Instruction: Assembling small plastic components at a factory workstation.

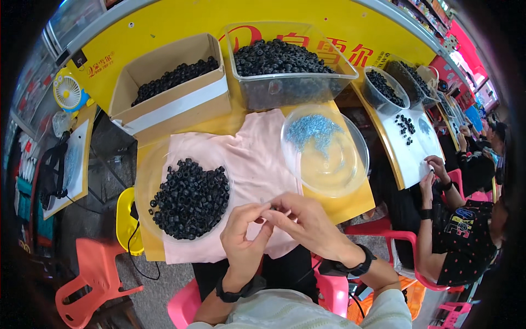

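My left hand (pixel 244 234) and my right hand (pixel 309 223) meet over the near edge of the pink cloth (pixel 257 137), thumbs and forefingers pinched together. Whatever they grip is tiny and mostly hidden by the fingertips. Left of my hands, a transparent round tub (pixel 147 181) holds a heap of small black ring-like plastic parts (pixel 189 203). A second transparent round tub (pixel 329 183), beyond my right hand, contains small light-blue pieces (pixel 313 131), gathered toward its far side.
At the table's back stand a cardboard box (pixel 181 104) and a large transparent bin (pixel 285 90), both filled with black parts. A co-worker (pixel 455 236) sits at the right by a white-topped table (pixel 411 148). Red plastic chairs (pixel 96 274) and a yellow stool (pixel 126 219) stand around.
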A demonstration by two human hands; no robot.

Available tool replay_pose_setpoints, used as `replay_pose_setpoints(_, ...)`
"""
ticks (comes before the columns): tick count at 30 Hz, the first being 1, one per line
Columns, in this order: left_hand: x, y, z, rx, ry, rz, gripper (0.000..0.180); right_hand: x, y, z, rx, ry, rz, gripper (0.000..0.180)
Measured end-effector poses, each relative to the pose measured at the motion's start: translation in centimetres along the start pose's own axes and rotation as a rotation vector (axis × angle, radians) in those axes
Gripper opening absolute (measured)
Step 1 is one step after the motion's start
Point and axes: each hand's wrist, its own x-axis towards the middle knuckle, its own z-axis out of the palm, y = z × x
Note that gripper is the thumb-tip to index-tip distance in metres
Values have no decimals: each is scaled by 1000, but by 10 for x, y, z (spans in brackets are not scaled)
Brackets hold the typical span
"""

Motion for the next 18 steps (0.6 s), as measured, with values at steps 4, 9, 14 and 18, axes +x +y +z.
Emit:
replay_pose_setpoints(4,6,0,7,70,-22,42,46,3,-7,-18,12,-52,17,27)
replay_pose_setpoints(9,7,-7,8,-69,23,-97,41,59,-41,-88,-217,90,-150,26)
replay_pose_setpoints(14,3,-16,2,-12,-101,-123,20,154,-77,-160,-276,269,-182,30)
replay_pose_setpoints(18,-3,-31,4,-60,-151,-167,19,210,-45,-182,-414,346,-320,39)
